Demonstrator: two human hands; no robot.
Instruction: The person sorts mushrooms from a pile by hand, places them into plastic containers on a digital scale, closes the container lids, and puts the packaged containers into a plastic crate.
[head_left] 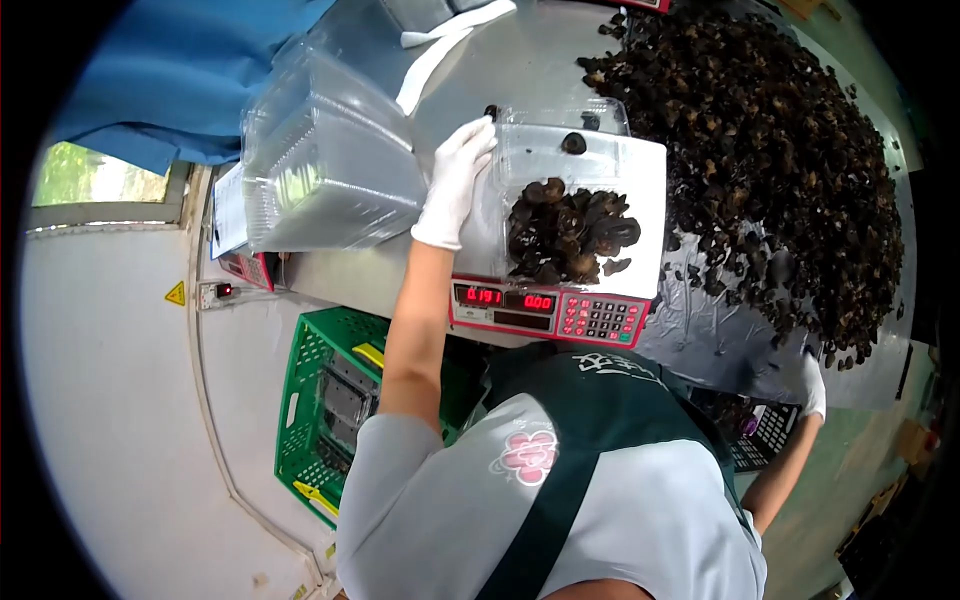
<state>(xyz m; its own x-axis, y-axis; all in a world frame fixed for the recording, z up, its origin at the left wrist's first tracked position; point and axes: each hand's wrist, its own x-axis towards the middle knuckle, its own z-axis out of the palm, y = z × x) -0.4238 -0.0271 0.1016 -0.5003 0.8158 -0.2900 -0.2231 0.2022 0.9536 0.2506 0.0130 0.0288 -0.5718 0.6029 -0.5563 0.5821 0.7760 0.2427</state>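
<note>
A clear plastic clamshell box [508, 165] lies open on a red-and-white digital scale [648, 215], whose display reads 0.191 and 0.00. Dark brown dried mushrooms [565, 232], looking like wood ear, fill its near half; a single piece sits in the far half. My left hand [458, 185], in a white glove, has its fingers together at the box's left edge and holds it there. At the lower right, my gloved right hand [812, 386] is beside the near edge of a large mushroom pile [770, 160]; its fingers are blurred and partly unclear.
Nested clear boxes [335, 170] stand left of the scale on the metal table [350, 275]. White strips [435, 65] lie behind them. Below the table are a green crate [300, 400] and a black basket [765, 440]. A second scale [245, 268] is at the left.
</note>
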